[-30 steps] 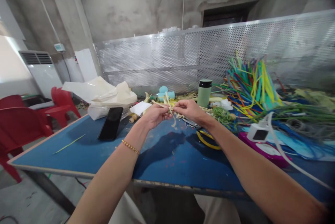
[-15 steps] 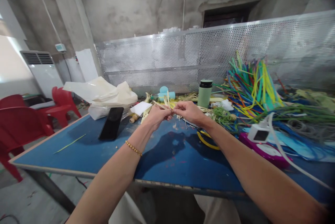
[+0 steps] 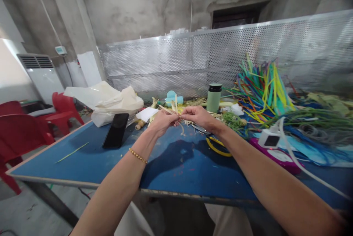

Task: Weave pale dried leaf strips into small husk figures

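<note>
Pale, flat plant-like strips [image 3: 175, 104] stick up and out to the left from between my fingers, above the far middle of the blue table. My left hand [image 3: 163, 121] is closed on them in a pinch, a gold beaded bracelet on its wrist. Close beside it, my right hand [image 3: 199, 116] pinches at the same small piece, fingertips almost touching the left ones. A thin tan end [image 3: 182, 130] dangles below the fingers. The exact spot where the strips cross is hidden by the fingertips. Yellow-handled scissors [image 3: 218, 147] lie under my right forearm.
A black phone [image 3: 116, 130] lies left of my hands, near white plastic bags [image 3: 118, 99]. A green tumbler [image 3: 214, 98] stands behind my right hand. Coloured strips [image 3: 264, 92], green cords and a magenta power strip [image 3: 278, 157] with a charger crowd the right side.
The view has shifted slightly. A thin tan end now hangs lower beneath my fingers, and both hands keep their pinch on the strips.
</note>
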A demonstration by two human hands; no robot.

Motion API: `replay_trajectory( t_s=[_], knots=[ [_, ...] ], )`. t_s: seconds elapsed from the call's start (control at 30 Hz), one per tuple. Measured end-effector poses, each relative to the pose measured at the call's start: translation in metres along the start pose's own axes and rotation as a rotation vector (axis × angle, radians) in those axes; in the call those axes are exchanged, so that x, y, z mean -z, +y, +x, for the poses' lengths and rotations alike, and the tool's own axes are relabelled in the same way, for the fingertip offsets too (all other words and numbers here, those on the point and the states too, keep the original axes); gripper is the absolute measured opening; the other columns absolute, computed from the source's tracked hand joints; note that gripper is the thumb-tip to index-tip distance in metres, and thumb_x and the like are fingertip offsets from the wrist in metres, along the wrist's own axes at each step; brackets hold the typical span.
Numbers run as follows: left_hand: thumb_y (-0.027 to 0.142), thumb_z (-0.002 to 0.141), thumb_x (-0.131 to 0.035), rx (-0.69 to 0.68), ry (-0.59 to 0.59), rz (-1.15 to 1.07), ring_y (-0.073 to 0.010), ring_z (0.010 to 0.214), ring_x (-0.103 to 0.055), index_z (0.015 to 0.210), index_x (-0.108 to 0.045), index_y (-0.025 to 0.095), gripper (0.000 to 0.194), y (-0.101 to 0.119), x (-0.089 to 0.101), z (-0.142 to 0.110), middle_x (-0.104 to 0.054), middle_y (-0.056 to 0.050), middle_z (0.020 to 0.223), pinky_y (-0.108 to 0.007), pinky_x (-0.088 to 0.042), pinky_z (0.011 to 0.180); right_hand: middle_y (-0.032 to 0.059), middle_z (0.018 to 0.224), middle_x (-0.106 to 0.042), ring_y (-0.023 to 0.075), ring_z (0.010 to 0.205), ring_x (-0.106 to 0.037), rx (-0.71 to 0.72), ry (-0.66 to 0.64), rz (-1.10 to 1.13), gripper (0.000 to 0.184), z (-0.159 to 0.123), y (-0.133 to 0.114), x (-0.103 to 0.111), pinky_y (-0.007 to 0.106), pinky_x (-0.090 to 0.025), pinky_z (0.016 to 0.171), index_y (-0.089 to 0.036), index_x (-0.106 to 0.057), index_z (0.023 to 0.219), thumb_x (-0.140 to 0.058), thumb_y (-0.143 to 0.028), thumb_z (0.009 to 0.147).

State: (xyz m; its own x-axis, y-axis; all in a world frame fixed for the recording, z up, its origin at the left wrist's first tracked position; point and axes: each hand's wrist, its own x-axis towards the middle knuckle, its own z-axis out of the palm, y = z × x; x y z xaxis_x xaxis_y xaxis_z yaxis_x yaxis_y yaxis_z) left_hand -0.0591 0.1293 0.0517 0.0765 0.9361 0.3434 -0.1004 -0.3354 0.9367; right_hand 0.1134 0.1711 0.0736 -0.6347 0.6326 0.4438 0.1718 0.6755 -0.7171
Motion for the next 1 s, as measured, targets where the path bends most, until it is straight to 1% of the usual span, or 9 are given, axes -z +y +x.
replay_trajectory(
  t_s=[0.17, 0.23, 0.33, 0.4, 0.5, 0.6, 0.73, 0.9, 1.0],
  knots=[
    [0.01, 0.061, -0.064, 0.013, 0.016, -0.041, -0.0097, 0.053, -0.053, 0.058, -0.063, 0.01, 0.003, 0.003, -0.002, -0.002, -0.059, -0.003, 0.06, -0.025, -0.038, 0.052, -0.0011, 0.068, -0.054, 0.011, 0.064, -0.043, 0.015, -0.029, 0.054, 0.032, 0.001, 0.004, 0.0, 0.026, -0.031, 0.06, -0.015, -0.062, 0.074, -0.065, -0.047, 0.077],
    [0.01, 0.062, -0.066, 0.021, 0.007, -0.073, -0.0098, 0.055, -0.053, 0.061, -0.063, 0.01, 0.003, 0.005, -0.002, -0.003, -0.06, -0.003, 0.063, -0.025, -0.038, 0.054, -0.0019, 0.066, -0.052, 0.0107, 0.061, -0.042, 0.014, 0.01, 0.027, 0.033, 0.001, 0.004, -0.001, 0.026, -0.03, 0.059, -0.015, -0.061, 0.072, -0.065, -0.048, 0.076],
    [0.013, 0.068, -0.066, 0.074, -0.051, -0.148, -0.0101, 0.06, -0.056, 0.07, -0.066, 0.008, 0.005, 0.008, 0.0, -0.003, -0.063, -0.006, 0.068, -0.025, -0.041, 0.058, -0.0024, 0.062, -0.05, 0.0103, 0.058, -0.04, -0.002, 0.087, -0.038, 0.033, 0.0, 0.003, 0.0, 0.025, -0.028, 0.056, -0.015, -0.06, 0.069, -0.064, -0.047, 0.075],
    [0.016, 0.074, -0.062, 0.121, -0.079, -0.203, -0.011, 0.062, -0.058, 0.076, -0.066, 0.008, 0.009, 0.009, 0.0, -0.002, -0.065, -0.007, 0.071, -0.026, -0.043, 0.063, -0.003, 0.059, -0.047, 0.0098, 0.056, -0.038, -0.015, 0.096, -0.074, 0.033, 0.0, 0.002, 0.002, 0.025, -0.027, 0.053, -0.015, -0.058, 0.067, -0.061, -0.046, 0.078],
    [0.015, 0.077, -0.058, 0.141, -0.075, -0.232, -0.0123, 0.061, -0.059, 0.077, -0.065, 0.01, 0.009, 0.007, -0.002, -0.001, -0.065, -0.007, 0.07, -0.029, -0.045, 0.066, -0.0035, 0.053, -0.042, 0.0095, 0.051, -0.035, -0.021, 0.108, -0.138, 0.04, -0.001, 0.002, 0.005, 0.026, -0.026, 0.051, -0.017, -0.051, 0.059, -0.052, -0.048, 0.085],
    [0.014, 0.076, -0.06, 0.12, -0.086, -0.194, -0.0121, 0.059, -0.058, 0.073, -0.064, 0.01, 0.006, 0.005, -0.006, -0.002, -0.065, -0.007, 0.068, -0.029, -0.045, 0.065, -0.0011, 0.056, -0.049, 0.011, 0.054, -0.042, 0.011, 0.141, -0.156, 0.042, -0.001, 0.002, 0.004, 0.025, -0.03, 0.051, -0.017, -0.054, 0.061, -0.051, -0.05, 0.086],
    [0.018, 0.076, -0.064, 0.12, -0.114, -0.157, -0.0121, 0.06, -0.058, 0.069, -0.065, 0.009, 0.011, 0.004, -0.008, -0.005, -0.064, -0.008, 0.068, -0.029, -0.045, 0.064, 0.002, 0.069, -0.063, 0.0134, 0.063, -0.053, 0.053, 0.174, -0.043, 0.03, 0.0, 0.001, -0.002, 0.026, -0.039, 0.058, -0.016, -0.064, 0.075, -0.061, -0.045, 0.08],
    [0.026, 0.071, -0.076, 0.11, -0.108, -0.198, -0.0108, 0.059, -0.057, 0.073, -0.067, 0.008, 0.02, 0.003, -0.006, -0.004, -0.064, -0.007, 0.069, -0.028, -0.044, 0.061, 0.0011, 0.068, -0.063, 0.013, 0.062, -0.054, 0.052, 0.226, 0.031, 0.026, 0.0, -0.002, -0.005, 0.026, -0.04, 0.061, -0.015, -0.063, 0.073, -0.063, -0.041, 0.076],
    [0.023, 0.064, -0.081, 0.093, -0.052, -0.225, -0.0117, 0.061, -0.057, 0.071, -0.068, 0.008, 0.021, 0.001, -0.007, -0.003, -0.062, -0.005, 0.066, -0.027, -0.042, 0.058, 0.0002, 0.064, -0.06, 0.0121, 0.059, -0.049, 0.037, 0.246, 0.018, 0.027, 0.001, -0.003, -0.006, 0.026, -0.036, 0.057, -0.015, -0.063, 0.07, -0.063, -0.041, 0.075]
  ],
)
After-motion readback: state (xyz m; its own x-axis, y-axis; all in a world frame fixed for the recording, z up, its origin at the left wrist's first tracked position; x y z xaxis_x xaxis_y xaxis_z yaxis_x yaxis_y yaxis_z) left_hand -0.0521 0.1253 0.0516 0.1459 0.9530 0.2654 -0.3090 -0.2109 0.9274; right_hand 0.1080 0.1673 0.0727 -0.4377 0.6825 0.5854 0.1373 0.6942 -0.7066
